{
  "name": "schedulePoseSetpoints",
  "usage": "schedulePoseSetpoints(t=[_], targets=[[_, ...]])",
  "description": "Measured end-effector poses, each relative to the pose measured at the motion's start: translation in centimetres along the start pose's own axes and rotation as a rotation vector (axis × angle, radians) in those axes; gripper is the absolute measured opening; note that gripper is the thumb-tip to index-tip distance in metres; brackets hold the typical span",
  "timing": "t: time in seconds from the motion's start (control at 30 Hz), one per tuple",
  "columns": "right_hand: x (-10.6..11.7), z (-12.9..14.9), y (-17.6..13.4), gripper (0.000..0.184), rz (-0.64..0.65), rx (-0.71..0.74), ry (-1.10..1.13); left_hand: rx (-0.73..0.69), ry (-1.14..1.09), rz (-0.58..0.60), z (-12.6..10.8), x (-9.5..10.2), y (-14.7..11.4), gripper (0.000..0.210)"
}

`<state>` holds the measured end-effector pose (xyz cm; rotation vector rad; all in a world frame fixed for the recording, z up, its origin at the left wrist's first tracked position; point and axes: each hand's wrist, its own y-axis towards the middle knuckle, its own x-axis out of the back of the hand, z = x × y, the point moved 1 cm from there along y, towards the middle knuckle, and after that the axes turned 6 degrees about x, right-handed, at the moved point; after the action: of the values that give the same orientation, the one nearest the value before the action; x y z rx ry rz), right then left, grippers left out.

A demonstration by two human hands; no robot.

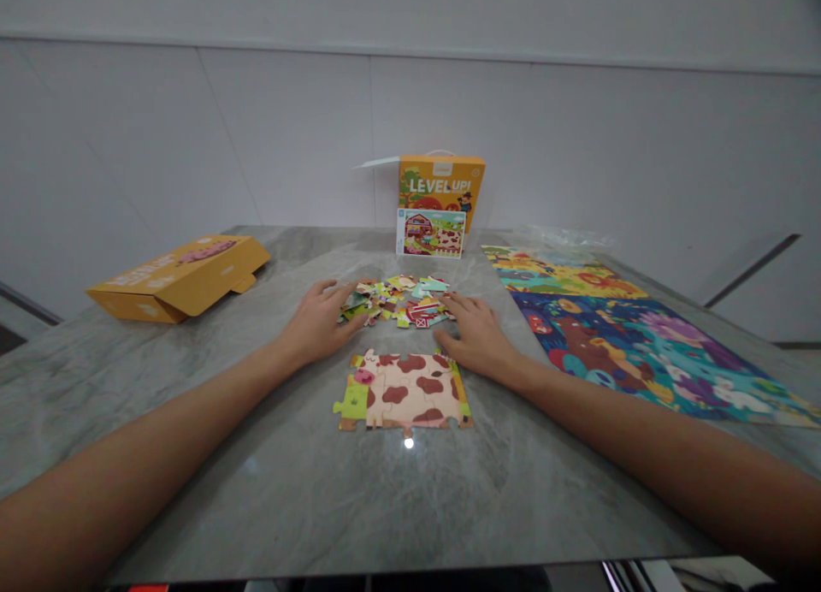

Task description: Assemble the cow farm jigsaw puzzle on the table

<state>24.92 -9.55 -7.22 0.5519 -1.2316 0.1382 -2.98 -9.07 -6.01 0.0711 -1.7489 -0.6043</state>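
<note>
A heap of loose jigsaw puzzle pieces (391, 299) lies on the grey table between my two hands. My left hand (326, 318) rests at the heap's left edge, fingers spread and touching the outer pieces. On the other side, my right hand (473, 328) lies with its fingers stretched out against the right edge of the heap. Nearer to me is a joined puzzle section (410, 391) showing a pink cow with brown patches; its outer edges have tabs and notches. Part of its upper right corner is close to my right thumb.
Behind the heap, a farm picture card (431, 234) leans on an orange "LEVEL UP!" box (442, 181). A yellow box (186, 275) lies at the left. Colourful assembled puzzles (616, 352) cover the right side, with clear plastic wrap (564, 236) behind them. A wall closes off the back.
</note>
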Motion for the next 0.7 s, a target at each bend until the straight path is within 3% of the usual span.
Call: schedulePoseSetpoints(t=[0.1, 0.33, 0.5, 0.7], targets=[[0.09, 0.06, 0.12, 0.06, 0.042, -0.04, -0.041, 0.054, 0.052, 0.063, 0.34, -0.22, 0.14, 0.059], [0.47, 0.28, 0.18, 0.045, 0.054, -0.082, -0.06, -0.017, 0.049, 0.123, 0.73, -0.82, -0.12, 0.055], [0.54, 0.07, 0.32, 0.047, 0.065, -0.173, -0.088, -0.03, 0.022, 0.1, 0.75, -0.94, -0.26, 0.054], [0.45, -0.63, 0.49, 0.039, 0.048, -0.139, -0.045, -0.075, -0.013, 0.03, 0.12, -0.38, -0.26, 0.044]])
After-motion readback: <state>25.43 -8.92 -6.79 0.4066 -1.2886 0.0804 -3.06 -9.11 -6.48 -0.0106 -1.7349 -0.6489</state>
